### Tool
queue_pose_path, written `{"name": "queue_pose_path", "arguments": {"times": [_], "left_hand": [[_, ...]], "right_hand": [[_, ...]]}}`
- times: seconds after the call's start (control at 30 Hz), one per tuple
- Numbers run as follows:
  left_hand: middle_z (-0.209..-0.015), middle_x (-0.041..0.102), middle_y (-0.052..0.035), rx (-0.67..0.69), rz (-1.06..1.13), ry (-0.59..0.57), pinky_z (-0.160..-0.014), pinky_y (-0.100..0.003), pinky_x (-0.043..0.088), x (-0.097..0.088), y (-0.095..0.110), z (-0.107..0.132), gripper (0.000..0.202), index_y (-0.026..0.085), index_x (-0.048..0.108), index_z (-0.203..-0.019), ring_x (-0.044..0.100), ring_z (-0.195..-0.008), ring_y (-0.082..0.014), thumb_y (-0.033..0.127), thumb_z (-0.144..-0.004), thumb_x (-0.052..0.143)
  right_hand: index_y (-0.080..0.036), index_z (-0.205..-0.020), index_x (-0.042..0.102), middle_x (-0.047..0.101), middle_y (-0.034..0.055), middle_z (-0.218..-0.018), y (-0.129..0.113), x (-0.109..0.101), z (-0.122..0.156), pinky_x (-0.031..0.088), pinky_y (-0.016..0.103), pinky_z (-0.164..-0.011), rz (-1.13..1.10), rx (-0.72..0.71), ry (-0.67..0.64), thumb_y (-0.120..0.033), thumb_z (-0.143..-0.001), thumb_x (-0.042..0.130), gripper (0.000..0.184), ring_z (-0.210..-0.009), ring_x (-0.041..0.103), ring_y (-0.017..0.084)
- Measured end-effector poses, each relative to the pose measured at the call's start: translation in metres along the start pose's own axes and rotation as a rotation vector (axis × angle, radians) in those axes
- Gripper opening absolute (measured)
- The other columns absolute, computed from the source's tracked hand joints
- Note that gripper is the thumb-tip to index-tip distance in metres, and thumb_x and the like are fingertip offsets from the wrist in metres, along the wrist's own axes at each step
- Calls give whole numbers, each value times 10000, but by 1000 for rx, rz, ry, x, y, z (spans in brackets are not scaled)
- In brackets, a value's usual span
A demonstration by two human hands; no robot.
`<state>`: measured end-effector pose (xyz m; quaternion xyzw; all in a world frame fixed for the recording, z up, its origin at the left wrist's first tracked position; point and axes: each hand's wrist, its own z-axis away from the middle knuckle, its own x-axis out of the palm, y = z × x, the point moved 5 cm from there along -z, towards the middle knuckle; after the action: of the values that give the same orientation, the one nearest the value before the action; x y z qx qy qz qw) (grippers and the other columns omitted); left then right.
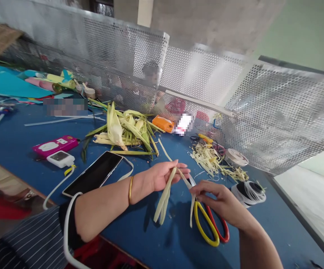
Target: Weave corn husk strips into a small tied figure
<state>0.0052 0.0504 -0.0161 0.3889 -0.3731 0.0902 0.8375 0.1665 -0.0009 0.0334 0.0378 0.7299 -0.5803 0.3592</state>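
Palm up over the middle of the table, my left hand point(166, 175) pinches pale corn husk strips point(164, 200). One looped bunch hangs down below the fingers, and a thin strip sticks out behind them. My right hand point(219, 198) pinches another husk strip point(185, 177) that runs from my left fingers, its loose end dangling. Beneath my right hand lie scissors point(207, 226) with one yellow and one red handle, their blades partly hidden. Further back is a pile of green and cream corn husks point(122, 129).
A black phone point(94, 173) and a magenta power bank point(55, 147) lie left. Husk scraps point(209, 158), a tape roll point(236, 157) and a thread spool point(248, 193) are right. An orange packet point(163, 123) stands before the perforated metal screen point(195, 71).
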Motion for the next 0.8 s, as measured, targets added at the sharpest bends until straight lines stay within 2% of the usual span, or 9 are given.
{"name": "queue_pose_path", "arguments": {"times": [0.07,0.1,0.2,0.27,0.4,0.5,0.63,0.7,0.8], "left_hand": [[-1024,723,-171,42,47,1,-558,-196,556,-1,3,0,316,58,654,-1010,726,-867,-209,282,-983,433],[-1022,722,-180,57,66,-3,-601,-217,572,-1,4,0,325,48,651,-1023,724,-879,-216,275,-984,423],[-999,721,-195,70,96,-27,-686,-259,583,1,2,0,347,24,645,-1055,719,-885,-223,271,-979,413],[-961,724,-182,51,94,-33,-707,-268,574,3,-2,1,341,25,646,-1037,718,-844,-210,270,-974,418],[-799,704,-99,-6,38,-36,-633,-232,516,5,-12,1,322,61,656,-999,667,-651,-144,284,-970,426],[-745,676,-56,-32,-44,-43,-568,-210,453,6,-18,1,334,87,665,-1051,612,-591,-120,347,-954,479],[-729,663,-49,11,-93,-60,-578,-202,436,8,-18,3,351,81,679,-1033,589,-589,-102,347,-971,458],[-725,663,-53,44,-96,-64,-618,-209,456,10,-16,4,348,72,682,-1007,603,-611,-103,306,-984,426],[-836,700,-92,71,-98,-58,-697,-219,484,9,-14,3,338,67,676,-1001,646,-698,-114,285,-986,418]], "right_hand": [[-226,-936,769,694,52,-849,3,-5,2,493,319,-726,71,20,2,-340,-862,617,204,-781,629,195],[-225,-923,766,692,50,-837,3,-9,2,494,313,-700,76,13,61,-348,-868,610,206,-761,627,191],[-227,-873,739,671,35,-802,-2,-20,4,488,303,-663,67,-126,424,-326,-866,634,144,-729,610,182],[-236,-893,721,652,32,-823,-13,-14,6,489,314,-697,131,-283,597,-266,-861,653,81,-767,606,186],[-256,-1040,710,651,56,-935,-34,36,-6,485,319,-744,490,-466,417,-155,-914,561,219,-854,613,189],[-217,-994,708,638,46,-833,-43,58,-10,467,320,-768,713,-555,389,-98,-937,483,261,-774,586,172],[-192,-872,682,656,32,-814,-46,54,-9,443,299,-780,736,-584,371,-67,-936,477,248,-761,586,156],[-202,-921,678,685,28,-865,-46,48,-7,435,297,-786,704,-583,344,-62,-934,488,237,-794,608,153],[-217,-1059,664,705,37,-966,-50,44,-5,426,315,-809,686,-593,295,-34,-927,463,302,-883,629,168]]}}
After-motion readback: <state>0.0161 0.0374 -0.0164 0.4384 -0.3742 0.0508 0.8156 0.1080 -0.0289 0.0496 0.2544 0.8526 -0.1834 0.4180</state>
